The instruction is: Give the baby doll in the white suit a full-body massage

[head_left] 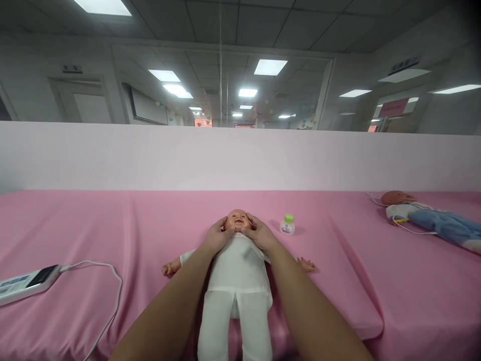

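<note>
A baby doll (239, 265) in a white top and white trousers lies on its back in the middle of the pink sheet, its face up and arms spread out to the sides. My left hand (218, 236) cups the left side of its head, thumb by the chin and fingers near the ear. On the opposite side my right hand (260, 234) cups the head in the same way. Both forearms pass over the doll's arms. A small clear bottle with a green cap (287, 225) stands just right of my right hand.
The pink sheet (150, 225) covers a wide surface backed by a low white wall (240, 158) with glass above. A white handheld device (30, 285) with a cable lies at left. Another doll in blue trousers (443, 225) lies at far right, with thin tubes.
</note>
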Demonstrator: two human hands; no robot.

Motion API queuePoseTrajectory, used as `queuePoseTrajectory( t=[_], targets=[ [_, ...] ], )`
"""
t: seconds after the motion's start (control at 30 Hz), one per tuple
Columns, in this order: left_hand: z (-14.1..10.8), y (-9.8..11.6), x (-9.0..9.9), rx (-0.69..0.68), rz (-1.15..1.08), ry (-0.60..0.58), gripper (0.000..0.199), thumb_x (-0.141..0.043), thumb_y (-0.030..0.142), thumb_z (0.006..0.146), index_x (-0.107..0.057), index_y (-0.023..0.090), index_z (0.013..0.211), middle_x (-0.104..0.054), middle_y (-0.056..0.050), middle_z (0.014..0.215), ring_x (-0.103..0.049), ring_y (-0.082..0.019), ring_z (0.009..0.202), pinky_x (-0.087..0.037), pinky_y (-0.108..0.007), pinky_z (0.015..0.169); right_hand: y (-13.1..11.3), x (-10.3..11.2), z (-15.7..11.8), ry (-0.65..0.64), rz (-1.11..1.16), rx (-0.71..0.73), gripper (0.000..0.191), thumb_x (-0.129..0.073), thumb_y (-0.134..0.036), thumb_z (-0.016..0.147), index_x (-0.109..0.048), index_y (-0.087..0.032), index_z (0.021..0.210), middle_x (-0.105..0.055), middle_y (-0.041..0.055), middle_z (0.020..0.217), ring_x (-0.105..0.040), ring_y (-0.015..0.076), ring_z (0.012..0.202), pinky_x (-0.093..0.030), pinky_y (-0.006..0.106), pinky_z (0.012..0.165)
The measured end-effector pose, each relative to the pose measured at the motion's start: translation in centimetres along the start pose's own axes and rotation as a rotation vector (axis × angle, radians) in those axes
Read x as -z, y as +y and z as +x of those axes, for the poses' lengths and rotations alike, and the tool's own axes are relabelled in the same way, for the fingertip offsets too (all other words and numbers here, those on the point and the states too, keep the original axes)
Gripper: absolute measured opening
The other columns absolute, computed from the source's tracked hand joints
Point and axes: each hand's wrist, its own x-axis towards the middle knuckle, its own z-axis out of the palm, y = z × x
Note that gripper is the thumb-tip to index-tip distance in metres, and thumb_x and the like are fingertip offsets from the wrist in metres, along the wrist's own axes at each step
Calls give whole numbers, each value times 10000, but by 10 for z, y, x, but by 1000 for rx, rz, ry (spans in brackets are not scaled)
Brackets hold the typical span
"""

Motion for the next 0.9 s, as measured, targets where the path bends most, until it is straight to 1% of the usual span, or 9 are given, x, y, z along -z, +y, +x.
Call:
queuePoseTrajectory(
  t=[0.1,0.23,0.33,0.43,0.5,0.6,0.67,0.77,0.9],
  targets=[
    [1,-3,-1,17,-108,-15,800,-765,562,850,-545,153,1501,-674,-180,1396,-652,-319,1275,-489,-450,1110,-2,2,-1,-28,34,-4,943,-901,-525,712,-512,-264,1530,-502,86,1583,-502,299,1445,-391,478,1232],
    [1,-3,-2,39,-206,-32,748,-726,584,880,-567,170,1482,-687,-160,1385,-666,-295,1259,-503,-434,1091,-1,3,0,-62,78,-21,889,-831,-599,785,-499,-270,1541,-520,78,1569,-513,282,1439,-408,454,1226],
    [-2,1,-1,40,-162,-27,739,-714,597,886,-571,174,1475,-689,-156,1382,-669,-294,1254,-512,-424,1081,1,3,0,-42,46,-10,870,-829,-581,795,-502,-257,1533,-529,82,1561,-522,280,1430,-424,453,1215],
    [-5,7,-1,7,-53,-27,766,-774,582,835,-579,181,1457,-701,-149,1361,-675,-307,1235,-536,-415,1053,2,1,0,-5,-29,-2,936,-900,-508,722,-496,-264,1530,-558,92,1531,-562,294,1386,-457,470,1184],
    [-6,10,-2,2,15,-2,781,-828,542,785,-585,187,1437,-709,-145,1345,-687,-311,1207,-555,-406,1028,2,-2,0,23,-59,-4,987,-939,-462,663,-493,-275,1524,-595,95,1488,-606,297,1330,-490,476,1148],
    [-5,11,-3,0,51,8,804,-847,500,765,-565,178,1445,-703,-154,1349,-694,-314,1189,-563,-411,1021,3,-4,0,59,-85,-10,1005,-957,-431,619,-506,-273,1502,-636,94,1431,-643,294,1272,-506,482,1124],
    [-4,9,-3,-9,53,-6,829,-831,505,782,-537,161,1476,-691,-170,1362,-687,-318,1204,-554,-420,1036,4,-4,1,59,-79,-16,1000,-957,-421,617,-510,-268,1498,-632,93,1436,-640,292,1276,-501,482,1130],
    [-2,4,-1,-16,53,-18,842,-805,516,812,-509,149,1509,-677,-180,1383,-665,-321,1245,-533,-424,1066,4,-2,2,25,-35,-17,985,-944,-424,642,-503,-263,1509,-598,91,1483,-614,290,1318,-489,479,1147],
    [-1,1,0,14,-15,4,785,-780,534,841,-545,164,1492,-678,-171,1389,-647,-318,1279,-507,-424,1093,0,1,0,-9,1,-7,931,-912,-459,698,-510,-270,1517,-557,81,1534,-559,290,1391,-439,483,1196]
  ],
)
